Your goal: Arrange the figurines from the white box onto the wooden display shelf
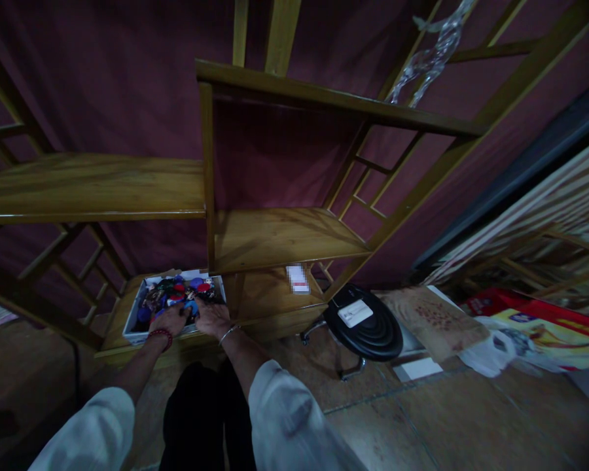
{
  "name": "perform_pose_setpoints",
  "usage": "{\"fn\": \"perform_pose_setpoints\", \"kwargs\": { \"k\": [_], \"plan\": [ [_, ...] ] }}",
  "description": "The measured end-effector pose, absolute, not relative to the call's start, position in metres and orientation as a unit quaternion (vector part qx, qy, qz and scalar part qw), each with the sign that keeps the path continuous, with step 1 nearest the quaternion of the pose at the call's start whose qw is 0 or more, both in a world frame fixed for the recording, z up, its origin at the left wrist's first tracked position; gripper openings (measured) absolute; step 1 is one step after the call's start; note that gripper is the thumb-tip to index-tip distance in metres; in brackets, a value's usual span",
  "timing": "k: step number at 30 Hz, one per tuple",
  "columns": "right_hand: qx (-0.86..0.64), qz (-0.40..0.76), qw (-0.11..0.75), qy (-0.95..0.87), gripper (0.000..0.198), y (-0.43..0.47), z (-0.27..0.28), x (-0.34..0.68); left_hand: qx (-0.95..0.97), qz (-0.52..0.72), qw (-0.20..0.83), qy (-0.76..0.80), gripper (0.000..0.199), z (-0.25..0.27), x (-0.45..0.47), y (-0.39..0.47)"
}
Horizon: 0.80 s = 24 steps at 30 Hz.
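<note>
A white-rimmed shallow box (136,335) stands on the low wooden shelf, filled with a jumble of small colourful items (169,294) in blue, red, purple and black, too small to name. Both hands reach into its front part. My left hand (171,320), with a red beaded bracelet at the wrist, has its fingers bent down among the items. Close beside it, my right hand (213,319), wearing a silver bangle, also has curled fingers at the items. Dim light and the pile hide the fingertips, so what either hand grips cannot be made out.
The wooden display shelf (285,235) has boards above and beside the box. A white card (298,280) lies on the low board. To the right are a black round stool (380,333) with a white object on it, a brown paper bag (429,317) and a plastic bag (488,350).
</note>
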State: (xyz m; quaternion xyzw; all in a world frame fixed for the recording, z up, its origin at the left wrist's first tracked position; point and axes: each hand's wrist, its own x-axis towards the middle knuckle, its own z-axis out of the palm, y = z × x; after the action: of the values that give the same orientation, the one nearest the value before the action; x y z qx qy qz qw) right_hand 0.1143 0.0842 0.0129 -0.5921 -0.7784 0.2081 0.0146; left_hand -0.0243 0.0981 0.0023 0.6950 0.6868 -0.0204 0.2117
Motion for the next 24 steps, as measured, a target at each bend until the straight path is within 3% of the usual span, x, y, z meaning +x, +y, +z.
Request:
{"fn": "perform_pose_setpoints", "kwargs": {
  "k": [4, 10, 24],
  "plan": [
    [-0.587, 0.202, 0.012, -0.784, 0.059, 0.0844, 0.0117, 0.1147, 0.713, -0.023, 0.220, 0.665, 0.036, 0.0030, -0.0259, 0.0975],
    [-0.592, 0.203, -0.001, -0.780, 0.057, 0.0832, 0.0112, 0.1145, 0.704, 0.004, 0.238, 0.669, 0.041, 0.0029, -0.0286, 0.0963],
    [-0.591, 0.226, -0.002, -0.775, 0.033, 0.0830, 0.0136, 0.1140, 0.704, 0.043, 0.219, 0.674, 0.034, 0.0042, -0.0311, 0.0942]
  ]
}}
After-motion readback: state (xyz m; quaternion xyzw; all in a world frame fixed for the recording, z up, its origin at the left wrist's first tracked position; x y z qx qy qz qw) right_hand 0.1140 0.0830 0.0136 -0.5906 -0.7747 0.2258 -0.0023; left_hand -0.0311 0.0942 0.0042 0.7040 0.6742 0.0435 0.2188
